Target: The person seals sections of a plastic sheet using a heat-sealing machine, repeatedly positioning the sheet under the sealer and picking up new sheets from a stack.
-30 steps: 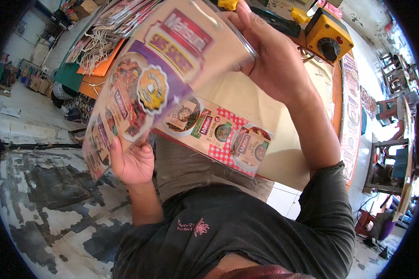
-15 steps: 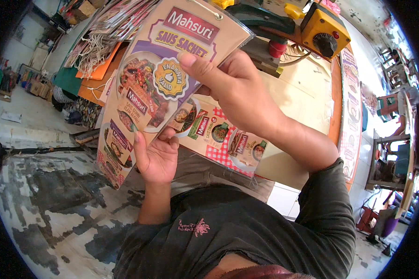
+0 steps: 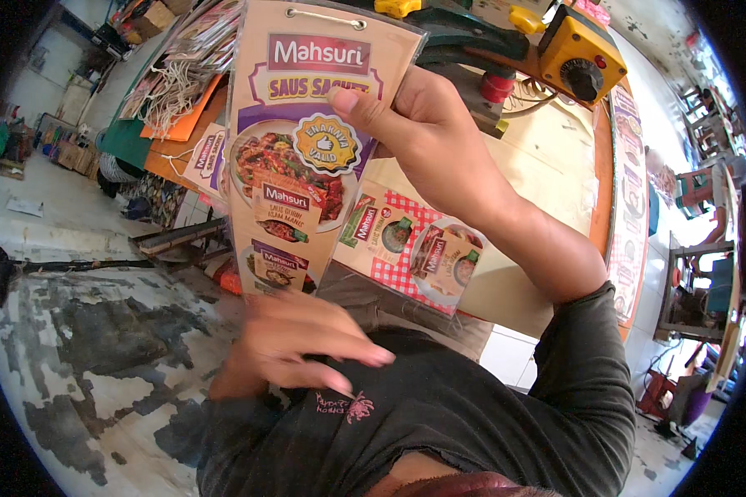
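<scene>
My right hand [image 3: 435, 141] grips the upper right edge of a long laminated hanging card [image 3: 261, 124], with the thumb on its front. Pictures of food dishes, a purple band and a round yellow badge are printed on it. A pale cord runs through two holes along its top edge. My left hand [image 3: 302, 340] is near the card's lower end, fingers stretched out and somewhat blurred, holding nothing that I can see. It hides the card's bottom. Behind my right hand, another printed card with a red checked pattern [image 3: 398, 248] lies at the table's near edge.
A machine with a dark green arm [image 3: 472, 37] and a yellow control box [image 3: 584, 62] stands at the table's far side. Stacked corded cards [image 3: 170, 79] lie at the far left, with a similar card [image 3: 205, 161] below them. A printed strip [image 3: 627, 207] runs along the right.
My left hand has let go of the card and moved down toward my chest. The card, held by my right hand, has turned more upright and faces me more squarely.
</scene>
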### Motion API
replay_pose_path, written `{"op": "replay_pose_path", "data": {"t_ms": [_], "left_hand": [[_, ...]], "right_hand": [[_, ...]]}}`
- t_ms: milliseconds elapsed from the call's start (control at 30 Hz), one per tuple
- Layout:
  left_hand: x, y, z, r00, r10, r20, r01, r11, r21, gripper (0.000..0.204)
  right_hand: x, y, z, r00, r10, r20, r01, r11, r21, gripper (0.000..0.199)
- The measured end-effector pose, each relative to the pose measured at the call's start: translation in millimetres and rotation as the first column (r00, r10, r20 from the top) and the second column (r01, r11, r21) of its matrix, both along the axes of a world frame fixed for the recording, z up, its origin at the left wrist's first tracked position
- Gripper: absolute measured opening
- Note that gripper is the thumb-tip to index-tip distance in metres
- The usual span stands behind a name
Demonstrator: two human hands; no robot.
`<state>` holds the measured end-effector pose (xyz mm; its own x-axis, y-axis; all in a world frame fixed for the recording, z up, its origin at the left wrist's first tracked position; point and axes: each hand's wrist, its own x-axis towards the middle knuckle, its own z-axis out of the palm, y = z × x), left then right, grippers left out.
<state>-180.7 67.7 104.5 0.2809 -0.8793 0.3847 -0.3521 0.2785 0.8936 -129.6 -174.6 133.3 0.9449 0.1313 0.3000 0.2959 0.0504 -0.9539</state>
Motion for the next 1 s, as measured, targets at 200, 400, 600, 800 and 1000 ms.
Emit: {"op": "replay_pose_path", "data": {"t_ms": [200, 400, 600, 800, 1000], "left_hand": [[65, 31, 15, 0.362, 0.915, 0.177, -0.865, 0.401, -0.302, 0.065], [79, 40, 28, 0.607, 0.795, -0.018, -0.793, 0.607, 0.049, 0.062], [79, 38, 21, 0.696, 0.718, 0.007, -0.717, 0.695, -0.051, 0.049], [71, 45, 16, 0.685, 0.727, -0.048, -0.725, 0.674, -0.141, 0.043], [74, 43, 17, 0.719, 0.690, -0.081, -0.685, 0.684, -0.252, 0.052]], "right_hand": [[1, 12, -4, 0.991, 0.121, 0.055, -0.129, 0.975, 0.181, 0.037], [-7, 15, 2, 0.947, 0.318, 0.041, -0.316, 0.903, 0.293, 0.047], [-10, 22, -10, 0.919, 0.393, -0.036, -0.362, 0.875, 0.321, 0.046], [-10, 26, -16, 0.896, 0.443, -0.035, -0.394, 0.829, 0.397, 0.043], [-15, 29, -8, 0.879, 0.476, 0.038, -0.436, 0.766, 0.473, 0.049]]}}
